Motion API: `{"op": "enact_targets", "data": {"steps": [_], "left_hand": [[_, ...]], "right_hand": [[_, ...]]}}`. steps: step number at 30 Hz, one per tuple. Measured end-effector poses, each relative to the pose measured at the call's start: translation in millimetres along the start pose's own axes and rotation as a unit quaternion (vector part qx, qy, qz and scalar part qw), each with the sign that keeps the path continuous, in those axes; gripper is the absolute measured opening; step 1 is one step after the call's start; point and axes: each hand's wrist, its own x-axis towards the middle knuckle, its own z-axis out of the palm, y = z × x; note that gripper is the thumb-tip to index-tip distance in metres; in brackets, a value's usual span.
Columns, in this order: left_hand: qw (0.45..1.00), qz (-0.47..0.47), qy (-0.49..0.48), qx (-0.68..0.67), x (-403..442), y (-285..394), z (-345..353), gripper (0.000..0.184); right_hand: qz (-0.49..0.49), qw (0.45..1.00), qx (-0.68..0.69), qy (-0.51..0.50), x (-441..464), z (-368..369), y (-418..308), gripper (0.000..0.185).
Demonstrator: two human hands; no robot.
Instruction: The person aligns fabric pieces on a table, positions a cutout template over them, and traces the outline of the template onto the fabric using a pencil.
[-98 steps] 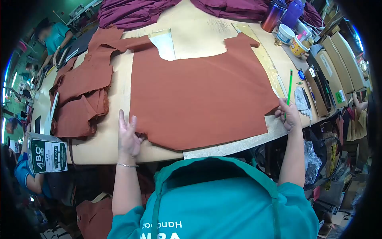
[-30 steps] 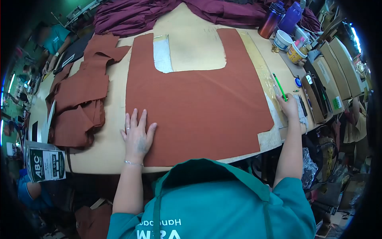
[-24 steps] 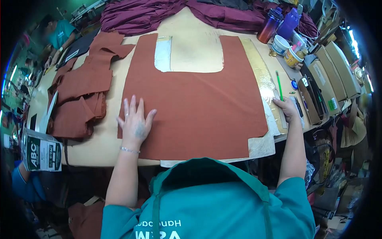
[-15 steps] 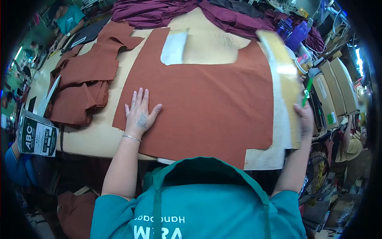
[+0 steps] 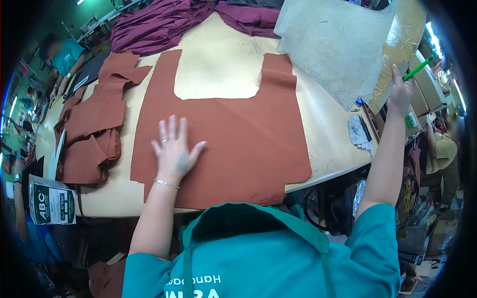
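Pale template (image 5: 338, 47) drawn from under rust cloth (image 5: 228, 139), right fingers (image 5: 396, 73) pinching it, left fingers (image 5: 172, 127) spread, container (image 5: 52, 201) labelled "ABC"

A worker's left hand (image 5: 175, 154) lies palm down left of the frame's centre, fingers (image 5: 172, 130) spread and thumb (image 5: 198, 150) out, while the right arm (image 5: 382, 164) reaches to the upper right, its right hand (image 5: 400, 94) closed in a grip.
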Motion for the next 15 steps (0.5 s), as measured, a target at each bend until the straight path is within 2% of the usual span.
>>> {"op": "enact_targets", "data": {"steps": [3, 5, 7, 9, 12, 13, 15], "left_hand": [[0.991, 0.135, 0.009, -0.020, 30.4, 57.9, -9.1, 0.057], [0.975, 0.209, 0.025, -0.067, 71.1, 93.3, -4.6, 0.052], [0.961, 0.194, -0.007, -0.194, 122.9, 126.4, -2.0, 0.049], [0.944, 0.137, -0.002, -0.299, 188.1, 147.1, 17.3, 0.043], [0.972, 0.136, -0.069, -0.181, 222.4, 167.3, 18.1, 0.041], [0.973, 0.157, -0.124, -0.119, 227.8, 171.1, 20.3, 0.042], [0.977, 0.123, -0.155, -0.074, 231.3, 178.3, 24.3, 0.046]], "right_hand": [[-0.010, 1.000, 0.008, 0.017, -14.0, 2.6, -3.5, 0.027], [-0.008, 1.000, 0.007, 0.027, -16.1, -0.9, -11.7, 0.027], [-0.010, 0.999, -0.001, 0.047, -17.5, -7.5, -21.8, 0.027], [-0.007, 0.998, -0.030, 0.061, -13.2, -28.2, -24.2, 0.027], [-0.015, 0.995, -0.036, 0.095, -15.5, -42.7, -39.9, 0.027], [-0.020, 0.993, -0.046, 0.103, -18.7, -46.3, -47.5, 0.026], [-0.027, 0.989, -0.081, 0.120, -19.1, -58.6, -56.8, 0.025]]}}
